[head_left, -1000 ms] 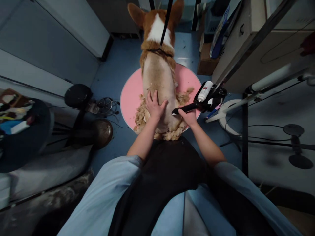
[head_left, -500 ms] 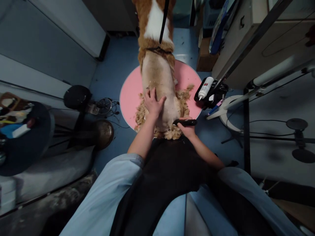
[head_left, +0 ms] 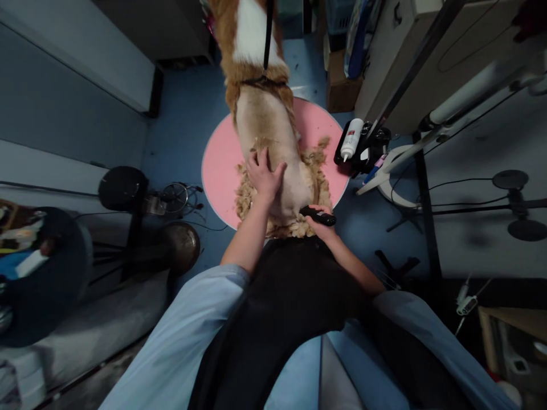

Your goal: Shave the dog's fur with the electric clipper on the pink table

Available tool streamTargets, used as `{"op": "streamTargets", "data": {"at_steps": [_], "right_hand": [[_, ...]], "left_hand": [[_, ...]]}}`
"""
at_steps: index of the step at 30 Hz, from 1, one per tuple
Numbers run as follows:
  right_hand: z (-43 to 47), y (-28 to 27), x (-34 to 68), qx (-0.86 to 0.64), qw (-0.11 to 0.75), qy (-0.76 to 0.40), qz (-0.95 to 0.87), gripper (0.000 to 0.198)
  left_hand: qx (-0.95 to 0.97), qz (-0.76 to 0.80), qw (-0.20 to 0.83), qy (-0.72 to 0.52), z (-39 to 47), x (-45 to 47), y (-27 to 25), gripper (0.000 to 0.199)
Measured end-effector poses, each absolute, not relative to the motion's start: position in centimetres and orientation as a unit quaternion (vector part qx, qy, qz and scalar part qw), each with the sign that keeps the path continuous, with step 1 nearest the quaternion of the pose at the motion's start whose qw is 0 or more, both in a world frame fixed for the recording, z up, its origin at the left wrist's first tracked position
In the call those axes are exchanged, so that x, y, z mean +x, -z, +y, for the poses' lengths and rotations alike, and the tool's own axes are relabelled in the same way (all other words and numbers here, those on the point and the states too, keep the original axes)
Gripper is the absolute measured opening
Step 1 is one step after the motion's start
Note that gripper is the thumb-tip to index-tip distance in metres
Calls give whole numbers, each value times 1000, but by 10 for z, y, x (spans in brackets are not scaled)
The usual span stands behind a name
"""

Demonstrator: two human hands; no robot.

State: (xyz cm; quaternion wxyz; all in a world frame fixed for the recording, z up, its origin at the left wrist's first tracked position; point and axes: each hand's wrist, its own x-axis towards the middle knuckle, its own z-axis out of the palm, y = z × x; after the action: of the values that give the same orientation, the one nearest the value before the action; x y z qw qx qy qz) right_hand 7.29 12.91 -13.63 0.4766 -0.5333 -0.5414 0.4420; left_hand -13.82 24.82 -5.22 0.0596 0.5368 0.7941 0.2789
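Observation:
A brown-and-white dog (head_left: 267,117) stands on a round pink table (head_left: 220,154), its back shorn short and its head end away from me. My left hand (head_left: 265,175) lies on the dog's back with the fingers spread. In my right hand (head_left: 323,226) is a black hair clipper (head_left: 319,216), its head at the dog's rump. Clumps of cut fur (head_left: 244,191) lie on both sides of the dog and at the near edge. A black strap (head_left: 268,40) runs up from the band around the dog's body.
At the table's right edge, a black tray holds a white bottle (head_left: 352,138). A white stand (head_left: 395,176) and metal pole rise beyond it. To the left are a black stool (head_left: 122,188) and a dark round table (head_left: 64,273) bearing several items.
The view has turned slightly, shifting the dog's front end left. The clipper in my right hand has tilted, its rear end now lower. My left hand stays on the dog's back.

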Motion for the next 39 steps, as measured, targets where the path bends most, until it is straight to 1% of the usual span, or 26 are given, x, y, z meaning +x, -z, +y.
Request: {"op": "streamTargets", "data": {"at_steps": [6, 9, 15, 21, 24, 29, 32, 36, 39], "right_hand": [[146, 117, 65, -544, 537, -387, -515, 33], [142, 114, 56, -537, 520, -412, -521, 33], [111, 132, 51, -564, 506, -429, -493, 39], [124, 114, 43, -533, 553, -386, -511, 39], [122, 117, 38, -556, 521, -372, -530, 36], [91, 144, 45, -583, 474, -385, -537, 35], [84, 146, 49, -579, 476, -390, -535, 35], [94, 140, 49, -556, 494, -367, -559, 38], [98, 145, 49, -548, 485, -376, -568, 39]], "left_hand": [[564, 778, 55, -273, 250, -139, 51, 73], [568, 773, 59, -275, 251, -138, 51, 73], [569, 776, 72, -262, 253, -138, 48, 75], [577, 770, 72, -263, 253, -136, 49, 73], [576, 769, 66, -271, 253, -135, 50, 72], [567, 771, 59, -285, 253, -136, 51, 72], [565, 773, 62, -280, 254, -137, 51, 73], [566, 772, 70, -281, 253, -137, 52, 73], [561, 776, 77, -276, 253, -136, 51, 72]]}}
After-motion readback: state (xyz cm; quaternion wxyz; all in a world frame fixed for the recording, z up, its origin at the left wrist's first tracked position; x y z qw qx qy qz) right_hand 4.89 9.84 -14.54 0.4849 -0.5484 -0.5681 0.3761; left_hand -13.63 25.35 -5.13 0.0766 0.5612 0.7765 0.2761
